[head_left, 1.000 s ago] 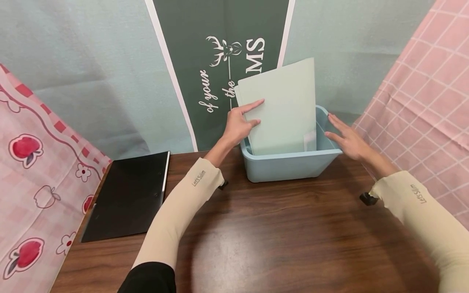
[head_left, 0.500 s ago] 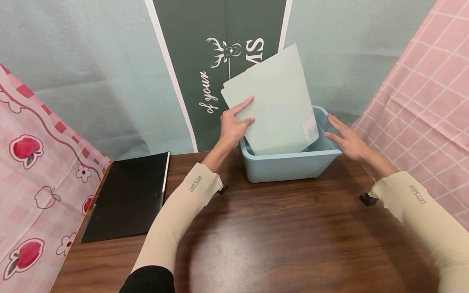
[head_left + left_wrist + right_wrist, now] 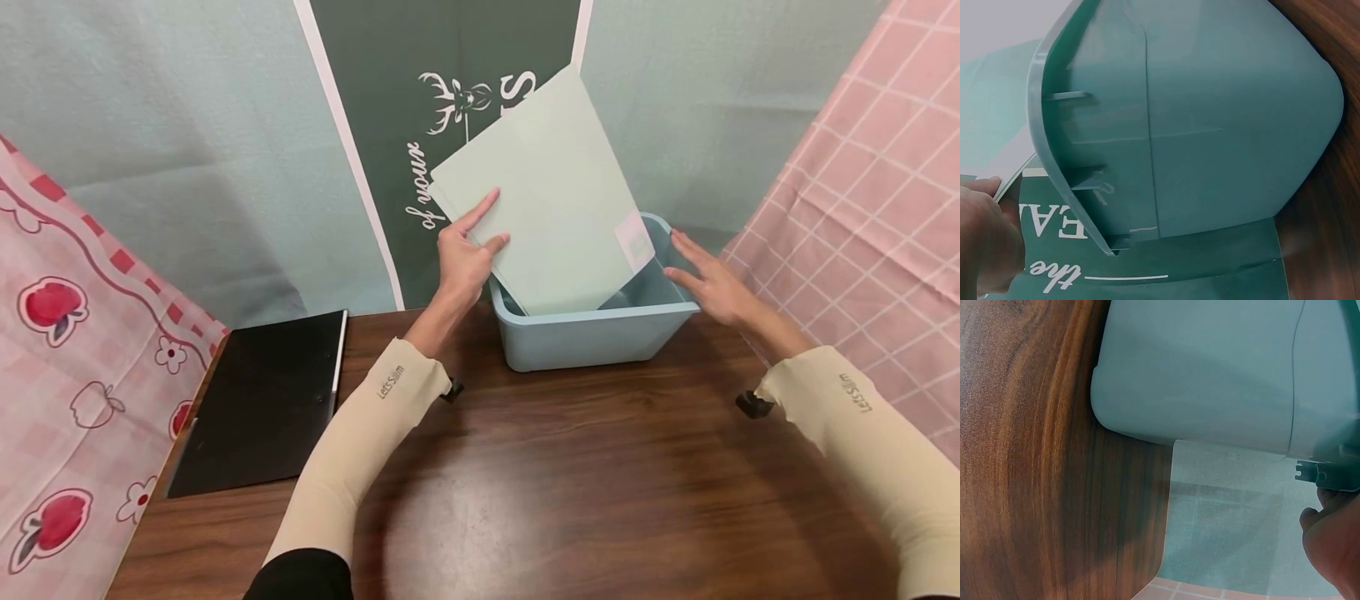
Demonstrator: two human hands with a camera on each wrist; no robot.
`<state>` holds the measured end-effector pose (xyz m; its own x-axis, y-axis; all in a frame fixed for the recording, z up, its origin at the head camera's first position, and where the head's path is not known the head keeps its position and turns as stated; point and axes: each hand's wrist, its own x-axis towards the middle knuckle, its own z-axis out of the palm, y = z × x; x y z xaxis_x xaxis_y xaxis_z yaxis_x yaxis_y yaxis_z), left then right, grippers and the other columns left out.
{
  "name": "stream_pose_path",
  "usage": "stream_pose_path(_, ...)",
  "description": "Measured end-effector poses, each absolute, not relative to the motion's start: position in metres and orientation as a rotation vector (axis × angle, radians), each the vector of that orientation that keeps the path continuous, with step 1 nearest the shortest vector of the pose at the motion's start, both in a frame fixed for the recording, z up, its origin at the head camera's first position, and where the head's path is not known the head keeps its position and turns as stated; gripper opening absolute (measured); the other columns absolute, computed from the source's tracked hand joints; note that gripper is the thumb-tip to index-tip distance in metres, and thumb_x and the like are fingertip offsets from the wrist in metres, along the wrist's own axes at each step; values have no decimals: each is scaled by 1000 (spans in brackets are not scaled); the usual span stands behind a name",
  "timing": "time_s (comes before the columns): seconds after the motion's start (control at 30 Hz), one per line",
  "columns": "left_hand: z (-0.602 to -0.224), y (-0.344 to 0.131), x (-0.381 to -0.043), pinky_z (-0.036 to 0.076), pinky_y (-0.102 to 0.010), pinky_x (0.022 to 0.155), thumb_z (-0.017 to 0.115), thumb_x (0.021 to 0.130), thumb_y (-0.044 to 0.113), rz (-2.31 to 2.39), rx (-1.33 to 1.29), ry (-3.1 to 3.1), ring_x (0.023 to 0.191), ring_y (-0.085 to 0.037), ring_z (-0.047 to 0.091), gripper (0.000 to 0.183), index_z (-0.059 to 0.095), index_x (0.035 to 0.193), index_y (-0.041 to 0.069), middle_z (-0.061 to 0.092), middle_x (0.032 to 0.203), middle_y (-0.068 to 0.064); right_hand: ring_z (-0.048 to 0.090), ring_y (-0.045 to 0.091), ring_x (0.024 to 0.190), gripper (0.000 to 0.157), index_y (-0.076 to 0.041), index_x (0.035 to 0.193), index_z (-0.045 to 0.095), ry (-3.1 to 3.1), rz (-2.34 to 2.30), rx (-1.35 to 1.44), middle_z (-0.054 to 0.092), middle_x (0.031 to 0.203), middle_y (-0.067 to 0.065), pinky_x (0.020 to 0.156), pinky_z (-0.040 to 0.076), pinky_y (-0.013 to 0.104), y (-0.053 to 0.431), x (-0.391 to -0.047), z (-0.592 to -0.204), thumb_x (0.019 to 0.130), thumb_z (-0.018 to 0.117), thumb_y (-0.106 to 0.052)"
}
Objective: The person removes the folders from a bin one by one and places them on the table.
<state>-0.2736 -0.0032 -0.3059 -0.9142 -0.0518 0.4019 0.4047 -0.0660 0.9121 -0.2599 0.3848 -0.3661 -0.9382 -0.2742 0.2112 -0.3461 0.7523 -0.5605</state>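
Note:
A pale green file folder [image 3: 551,192] leans left in the light blue plastic bin [image 3: 600,340], its lower corner inside and most of it above the rim. A small pale label [image 3: 634,242] marks its lower right corner. My left hand [image 3: 463,260] pinches the folder's left edge, thumb and index finger on the front face, other fingers hidden behind. In the left wrist view, that hand [image 3: 988,240] grips the edge beyond the bin's end wall [image 3: 1229,125]. My right hand [image 3: 712,287] holds the bin's right rim; the right wrist view shows its fingers [image 3: 1329,499] curled under the rim.
A black clipboard-like folder [image 3: 258,408] with a pale right edge lies on the left of the brown wooden table [image 3: 570,475]. Behind the bin hangs a grey-green curtain [image 3: 720,108] with a dark printed panel. Pink cloths [image 3: 877,192] close in both sides.
The pale green folder has tilted further left and risen a little, its lower right corner lifting toward the rim. My left hand has shifted left with it. The right hand and bin stay in place.

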Motion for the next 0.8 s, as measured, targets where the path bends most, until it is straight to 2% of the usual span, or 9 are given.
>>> stream_pose_path(0.27, -298, -9, -265, 41, -19, 104, 71, 78, -16, -2045, -347, -1841, 126, 1, 50, 60, 63, 131, 11, 60, 135, 2, 3, 34, 150, 66, -9, 157, 14, -2854, 927, 476, 4, 163, 9, 119, 2, 54, 385, -259, -366, 104, 46, -32)
stream_pose_path(0.43, -296, -15, -263, 39, -18, 105, 72, 77, -16, -2056, -334, -1783, 128, 2, 47, 63, 61, 133, 11, 59, 136, 3, 3, 34, 149, 66, -8, 157, 14, -2850, 917, 481, 5, 163, 10, 119, 2, 55, 383, -261, -366, 104, 46, -32)
stream_pose_path(0.8, -295, -23, -259, 50, -28, 96, 70, 78, -17, -2221, -312, -1565, 127, -6, 51, 65, 57, 136, 10, 56, 140, 5, 4, 36, 149, 65, -8, 157, 14, -2848, 905, 485, 6, 163, 11, 119, 3, 55, 380, -264, -366, 104, 46, -29)
